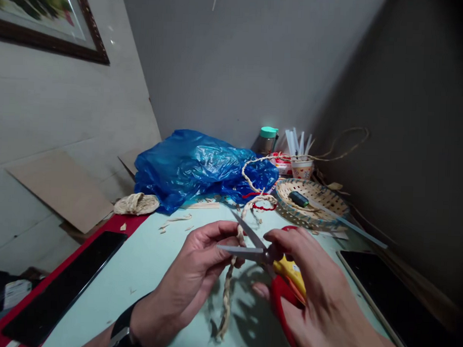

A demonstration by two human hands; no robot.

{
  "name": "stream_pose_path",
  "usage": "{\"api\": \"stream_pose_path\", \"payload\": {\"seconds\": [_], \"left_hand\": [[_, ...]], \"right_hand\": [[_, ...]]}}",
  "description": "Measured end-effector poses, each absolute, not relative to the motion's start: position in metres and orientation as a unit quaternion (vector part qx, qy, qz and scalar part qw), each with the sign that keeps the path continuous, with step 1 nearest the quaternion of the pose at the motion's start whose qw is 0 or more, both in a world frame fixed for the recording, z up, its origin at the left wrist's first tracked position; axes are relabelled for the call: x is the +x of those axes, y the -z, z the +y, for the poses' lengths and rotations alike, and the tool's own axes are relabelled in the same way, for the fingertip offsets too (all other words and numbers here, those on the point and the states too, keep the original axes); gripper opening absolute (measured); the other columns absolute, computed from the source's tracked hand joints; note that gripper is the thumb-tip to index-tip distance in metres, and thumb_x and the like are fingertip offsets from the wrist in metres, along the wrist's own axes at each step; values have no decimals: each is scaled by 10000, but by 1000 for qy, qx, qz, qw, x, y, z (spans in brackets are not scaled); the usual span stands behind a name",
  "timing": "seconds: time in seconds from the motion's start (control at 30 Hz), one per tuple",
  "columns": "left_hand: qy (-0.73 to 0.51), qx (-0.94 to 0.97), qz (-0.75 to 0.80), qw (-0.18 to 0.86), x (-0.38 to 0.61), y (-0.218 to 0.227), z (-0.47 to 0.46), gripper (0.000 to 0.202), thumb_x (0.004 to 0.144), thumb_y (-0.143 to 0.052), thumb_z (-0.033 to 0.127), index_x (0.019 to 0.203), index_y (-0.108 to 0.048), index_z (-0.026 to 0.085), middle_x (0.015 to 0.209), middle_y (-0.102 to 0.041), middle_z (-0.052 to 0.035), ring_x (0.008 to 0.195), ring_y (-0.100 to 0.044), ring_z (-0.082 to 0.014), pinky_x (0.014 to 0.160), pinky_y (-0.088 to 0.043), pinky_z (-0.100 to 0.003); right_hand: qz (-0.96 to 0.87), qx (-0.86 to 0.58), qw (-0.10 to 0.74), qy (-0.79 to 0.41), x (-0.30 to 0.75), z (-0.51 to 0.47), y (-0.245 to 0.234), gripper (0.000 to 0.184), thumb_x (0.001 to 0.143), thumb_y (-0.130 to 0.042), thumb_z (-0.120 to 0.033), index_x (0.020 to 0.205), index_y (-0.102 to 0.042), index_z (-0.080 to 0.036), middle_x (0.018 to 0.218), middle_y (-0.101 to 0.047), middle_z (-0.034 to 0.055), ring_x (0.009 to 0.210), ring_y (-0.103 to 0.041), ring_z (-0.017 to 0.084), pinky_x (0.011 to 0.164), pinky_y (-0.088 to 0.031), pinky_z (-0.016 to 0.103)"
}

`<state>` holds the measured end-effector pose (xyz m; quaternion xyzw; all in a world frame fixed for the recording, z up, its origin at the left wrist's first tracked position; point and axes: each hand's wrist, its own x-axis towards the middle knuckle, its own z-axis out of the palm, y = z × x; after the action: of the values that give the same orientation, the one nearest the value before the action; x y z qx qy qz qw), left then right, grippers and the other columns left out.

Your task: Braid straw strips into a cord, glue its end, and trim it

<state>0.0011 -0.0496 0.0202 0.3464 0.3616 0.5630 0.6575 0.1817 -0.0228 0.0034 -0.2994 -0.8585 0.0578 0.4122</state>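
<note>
Left hand is pinching the braided straw cord; right hand is gripping red-handled scissors, blades spread around the cord just above the pinch, probably needing a square close.

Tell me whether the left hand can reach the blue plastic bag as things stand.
Probably yes: only bare table with a few scraps lies between the left hand and the blue plastic bag. But it is pinching the braided cord at the scissors, so it would have to let go first.
</note>
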Motion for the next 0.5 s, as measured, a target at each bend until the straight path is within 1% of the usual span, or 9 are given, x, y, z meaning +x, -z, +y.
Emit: {"api": "stream_pose_path", "payload": {"seconds": [0.1, 0.2, 0.27, 0.4, 0.5], "left_hand": [[-567, 320, 352, 672, 1, -20, -48, 147, 789, -676, 72, 888, -751, 150, 849, -704, -37, 808, -611, -123, 788, -468, -207], [-571, 314, 336, 680, 3, -19, -48, 132, 779, -679, 70, 851, -764, 141, 823, -698, -29, 747, -582, -101, 749, -465, -189], [-574, 320, 324, 680, 4, -18, -48, 128, 774, -675, 64, 836, -769, 124, 807, -689, -28, 701, -556, -86, 720, -461, -176], [-576, 322, 307, 686, 6, -16, -50, 135, 777, -677, 61, 831, -777, 132, 802, -682, -24, 691, -545, -78, 705, -463, -165], [-571, 337, 301, 686, 7, -16, -51, 135, 803, -665, 75, 832, -781, 139, 774, -666, -21, 686, -540, -79, 682, -466, -161]], "right_hand": [[-870, -295, 393, 30, 182, -20, 4, 391, 817, -583, -207, 1186, -471, -138, 916, -571, 100, 813, -529, 242, 666, -475, 365], [-872, -304, 372, 94, 184, -17, 8, 421, 822, -546, -200, 1222, -461, -96, 940, -567, 131, 836, -524, 272, 690, -471, 405], [-868, -308, 368, 127, 185, -16, 9, 438, 822, -527, -188, 1239, -457, -70, 947, -562, 145, 848, -517, 283, 685, -467, 408], [-859, -310, 370, 169, 187, -15, 6, 416, 818, -514, -165, 1213, -477, -40, 924, -547, 151, 821, -491, 275, 666, -461, 399], [-860, -309, 371, 165, 186, -15, 5, 409, 826, -505, -167, 1213, -477, -38, 926, -543, 152, 828, -490, 276, 661, -460, 394]]}}
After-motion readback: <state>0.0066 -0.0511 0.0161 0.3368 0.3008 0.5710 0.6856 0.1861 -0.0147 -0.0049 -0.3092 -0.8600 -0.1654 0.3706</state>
